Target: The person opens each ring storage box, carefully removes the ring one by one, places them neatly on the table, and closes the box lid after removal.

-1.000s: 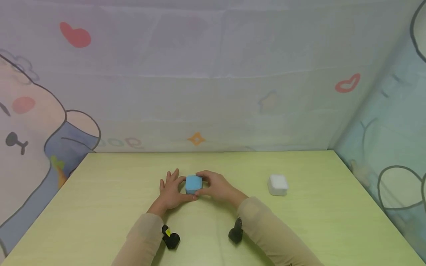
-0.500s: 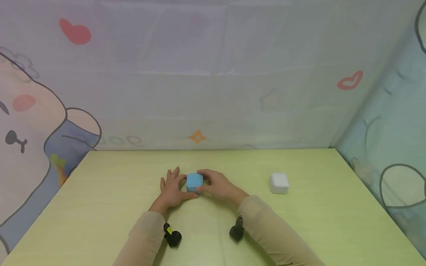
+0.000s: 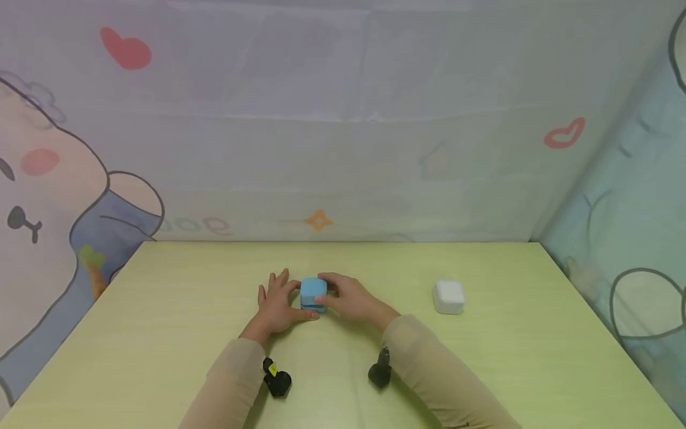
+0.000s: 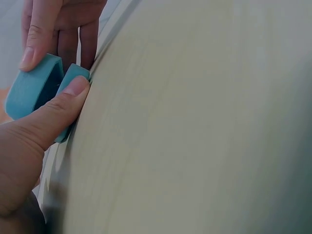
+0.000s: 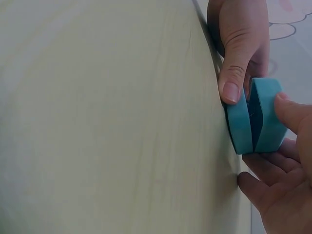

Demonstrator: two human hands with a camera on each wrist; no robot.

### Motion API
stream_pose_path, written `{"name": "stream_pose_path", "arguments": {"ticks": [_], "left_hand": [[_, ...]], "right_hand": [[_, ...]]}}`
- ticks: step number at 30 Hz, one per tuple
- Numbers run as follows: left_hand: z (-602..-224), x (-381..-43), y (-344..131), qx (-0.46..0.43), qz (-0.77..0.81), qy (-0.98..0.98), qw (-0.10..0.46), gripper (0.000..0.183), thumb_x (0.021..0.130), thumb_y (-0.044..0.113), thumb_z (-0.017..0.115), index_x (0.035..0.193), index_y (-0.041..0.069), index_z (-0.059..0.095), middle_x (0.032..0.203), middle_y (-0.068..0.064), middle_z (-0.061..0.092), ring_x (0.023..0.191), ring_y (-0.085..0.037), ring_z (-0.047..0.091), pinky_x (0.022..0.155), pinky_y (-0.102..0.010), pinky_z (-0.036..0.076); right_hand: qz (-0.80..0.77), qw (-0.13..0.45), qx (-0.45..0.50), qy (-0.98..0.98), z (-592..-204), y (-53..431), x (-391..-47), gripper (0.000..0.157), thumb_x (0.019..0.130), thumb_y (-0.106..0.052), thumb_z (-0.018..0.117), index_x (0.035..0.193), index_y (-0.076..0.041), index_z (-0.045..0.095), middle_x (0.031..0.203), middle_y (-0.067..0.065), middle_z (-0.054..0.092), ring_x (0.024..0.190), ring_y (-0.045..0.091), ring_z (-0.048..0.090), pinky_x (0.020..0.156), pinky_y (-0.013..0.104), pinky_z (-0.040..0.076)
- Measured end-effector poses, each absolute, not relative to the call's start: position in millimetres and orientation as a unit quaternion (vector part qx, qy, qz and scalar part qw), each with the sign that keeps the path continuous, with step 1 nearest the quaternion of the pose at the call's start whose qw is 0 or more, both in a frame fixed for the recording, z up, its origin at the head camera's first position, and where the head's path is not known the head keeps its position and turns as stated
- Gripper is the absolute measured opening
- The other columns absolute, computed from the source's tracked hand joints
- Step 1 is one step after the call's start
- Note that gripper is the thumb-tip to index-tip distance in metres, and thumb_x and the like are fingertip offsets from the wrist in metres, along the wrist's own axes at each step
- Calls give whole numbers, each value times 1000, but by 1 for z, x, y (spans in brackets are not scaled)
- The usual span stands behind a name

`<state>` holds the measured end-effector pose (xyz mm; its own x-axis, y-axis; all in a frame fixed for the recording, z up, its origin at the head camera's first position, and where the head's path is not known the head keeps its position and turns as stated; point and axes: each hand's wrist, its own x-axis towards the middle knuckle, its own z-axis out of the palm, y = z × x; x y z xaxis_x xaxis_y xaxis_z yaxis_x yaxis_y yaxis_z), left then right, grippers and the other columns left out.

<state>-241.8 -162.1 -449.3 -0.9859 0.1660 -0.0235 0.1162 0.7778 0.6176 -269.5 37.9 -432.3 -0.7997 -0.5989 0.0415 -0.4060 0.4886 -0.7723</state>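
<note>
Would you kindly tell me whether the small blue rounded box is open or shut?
The small blue rounded box is partly open: both wrist views show a dark gap between its base and its lid.

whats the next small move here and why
Probably have the right hand ease the blue lid up and clear while the left hand steadies the blue base: the wrist views show a gap between the two parts, and each hand grips its own part.
</note>
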Motion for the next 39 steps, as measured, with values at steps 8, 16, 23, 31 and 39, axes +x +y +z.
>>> {"name": "stream_pose_path", "arguments": {"ticks": [8,16,23,31,39], "left_hand": [[-449,-241,-162,73,323,943,40,74,73,47,78,129,8,52,156,-24,8,143,-47,-7,109,-66,-7],[-447,-240,-161,73,322,943,40,75,72,48,77,130,8,51,156,-25,9,142,-49,-7,109,-67,-7],[-448,-241,-159,71,321,944,40,74,72,48,77,129,8,51,156,-24,9,143,-48,-7,110,-66,-8],[-448,-242,-156,70,321,944,35,74,72,48,78,128,8,52,156,-24,10,143,-48,-7,109,-66,-8],[-448,-241,-154,70,322,944,35,74,72,48,78,128,8,52,156,-25,11,143,-48,-7,109,-66,-8]], "right_hand": [[-401,119,-291,861,-431,37,-272,56,96,-30,55,141,0,40,133,18,55,119,29,57,98,41,47],[-402,120,-290,860,-430,38,-276,55,97,-30,53,141,1,40,137,18,52,124,29,53,102,41,44],[-403,128,-280,862,-429,40,-275,56,98,-31,52,141,1,39,138,18,50,126,29,51,104,41,43],[-416,138,-267,858,-426,41,-275,57,98,-32,51,142,2,38,139,19,50,126,31,51,104,42,42],[-422,136,-252,860,-428,41,-274,58,98,-33,51,142,2,37,139,19,49,127,31,50,106,43,40]]}}
